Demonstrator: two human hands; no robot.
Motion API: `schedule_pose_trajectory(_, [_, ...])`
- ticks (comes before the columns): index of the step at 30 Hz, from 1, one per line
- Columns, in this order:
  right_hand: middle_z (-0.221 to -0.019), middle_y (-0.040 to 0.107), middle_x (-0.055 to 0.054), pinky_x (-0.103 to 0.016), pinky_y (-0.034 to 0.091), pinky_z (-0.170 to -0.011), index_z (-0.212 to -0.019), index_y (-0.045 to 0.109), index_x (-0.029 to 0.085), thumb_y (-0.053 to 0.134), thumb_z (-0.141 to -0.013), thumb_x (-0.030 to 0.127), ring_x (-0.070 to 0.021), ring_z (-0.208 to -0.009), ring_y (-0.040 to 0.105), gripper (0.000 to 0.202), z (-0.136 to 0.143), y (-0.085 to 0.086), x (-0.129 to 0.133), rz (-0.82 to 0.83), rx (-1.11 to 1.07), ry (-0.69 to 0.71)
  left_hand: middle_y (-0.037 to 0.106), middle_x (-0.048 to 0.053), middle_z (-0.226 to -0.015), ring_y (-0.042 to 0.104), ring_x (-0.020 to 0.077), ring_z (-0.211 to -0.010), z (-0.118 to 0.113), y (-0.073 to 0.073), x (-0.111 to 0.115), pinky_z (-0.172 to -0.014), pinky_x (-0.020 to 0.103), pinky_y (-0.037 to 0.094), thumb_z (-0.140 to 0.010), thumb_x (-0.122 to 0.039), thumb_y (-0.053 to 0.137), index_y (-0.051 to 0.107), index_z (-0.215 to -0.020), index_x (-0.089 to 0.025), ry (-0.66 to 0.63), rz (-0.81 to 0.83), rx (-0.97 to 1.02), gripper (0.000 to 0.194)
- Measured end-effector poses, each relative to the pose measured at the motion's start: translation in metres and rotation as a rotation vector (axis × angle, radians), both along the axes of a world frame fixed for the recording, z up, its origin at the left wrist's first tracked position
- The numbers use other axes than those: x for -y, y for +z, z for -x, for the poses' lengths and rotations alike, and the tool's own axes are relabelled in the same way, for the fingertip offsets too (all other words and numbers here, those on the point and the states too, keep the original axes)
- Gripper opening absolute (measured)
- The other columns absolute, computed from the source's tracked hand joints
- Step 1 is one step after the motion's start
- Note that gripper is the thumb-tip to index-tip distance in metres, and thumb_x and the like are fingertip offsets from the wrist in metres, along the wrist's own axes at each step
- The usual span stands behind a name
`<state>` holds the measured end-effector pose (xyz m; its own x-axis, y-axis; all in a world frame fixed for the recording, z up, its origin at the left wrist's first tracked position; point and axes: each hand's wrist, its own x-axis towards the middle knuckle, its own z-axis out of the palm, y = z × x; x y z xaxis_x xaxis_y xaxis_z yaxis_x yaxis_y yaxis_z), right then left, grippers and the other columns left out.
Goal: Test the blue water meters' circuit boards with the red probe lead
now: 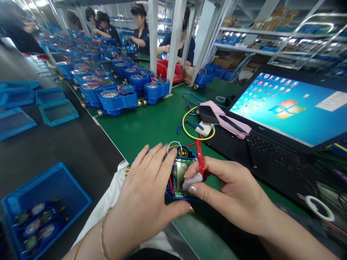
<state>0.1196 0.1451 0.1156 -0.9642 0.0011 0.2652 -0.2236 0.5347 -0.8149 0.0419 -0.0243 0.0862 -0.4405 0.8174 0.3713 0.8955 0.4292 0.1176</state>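
Observation:
A blue water meter [169, 196] lies at the green table's front edge, its electronics housing uncovered. Inside show a green circuit board with a grey display [181, 175] and thin red, white and yellow wires. My left hand [148, 177] lies across the meter and grips it, fingers over the far side and thumb along the near side; most of the body is hidden underneath. Between thumb and fingers, my right hand [219, 184] pinches a small whitish wad [192, 181] against the display. A red wrapped strip [200, 157] stands up at those fingers; its lower end is hidden.
Beyond, several blue meters [118, 103] stand in rows. At right is an open laptop [287, 108], with a phone [208, 115] on pink cloth, a yellow cable loop [184, 126] and blue-handled pliers [191, 124] beside it. Lower left, a blue bin [78, 196] holds meters. Co-workers sit behind.

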Motion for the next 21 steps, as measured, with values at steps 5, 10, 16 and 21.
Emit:
schedule_pose_trajectory(5, [-0.070, 0.064, 0.004, -0.021, 0.048, -0.058, -0.079, 0.060, 0.023, 0.063, -0.081, 0.016, -0.0115, -0.060, 0.058, 0.008, -0.0018, -0.0033, 0.0017, -0.057, -0.007, 0.001, 0.046, 0.015, -0.139, 0.039, 0.0306, -0.130, -0.0006, -0.0012, 0.0005, -0.110, 0.052, 0.029, -0.073, -0.061, 0.059, 0.041, -0.135, -0.009, 0.005, -0.012, 0.024, 0.083])
schedule_pose_trajectory(10, [-0.074, 0.066, 0.005, -0.020, 0.047, -0.059, -0.082, 0.061, 0.024, 0.066, -0.080, 0.015, -0.0113, -0.063, 0.060, 0.011, -0.0033, -0.0050, 0.0031, -0.096, -0.038, 0.005, 0.045, 0.013, -0.140, 0.036, 0.0291, -0.132, -0.0026, -0.0013, 0.0003, -0.113, 0.050, 0.025, -0.076, -0.058, 0.056, 0.043, -0.134, -0.010, 0.017, -0.036, 0.067, 0.076])
schedule_pose_trajectory(16, [-0.076, 0.066, 0.005, -0.018, 0.047, -0.061, -0.083, 0.060, 0.024, 0.066, -0.080, 0.012, -0.0100, -0.067, 0.061, 0.013, -0.0037, -0.0049, 0.0038, -0.110, -0.057, 0.017, 0.045, 0.014, -0.140, 0.036, 0.0290, -0.132, -0.0024, -0.0016, -0.0010, -0.113, 0.049, 0.025, -0.076, -0.056, 0.057, 0.044, -0.133, -0.009, 0.017, -0.059, 0.075, 0.075])
schedule_pose_trajectory(21, [-0.077, 0.066, 0.005, -0.018, 0.048, -0.063, -0.083, 0.060, 0.023, 0.065, -0.080, 0.012, -0.0104, -0.069, 0.061, 0.013, -0.0021, -0.0049, 0.0043, -0.132, -0.066, 0.023, 0.045, 0.014, -0.140, 0.036, 0.0291, -0.132, -0.0021, -0.0016, -0.0004, -0.113, 0.050, 0.025, -0.078, -0.055, 0.055, 0.043, -0.134, -0.009, 0.013, -0.054, 0.080, 0.073])
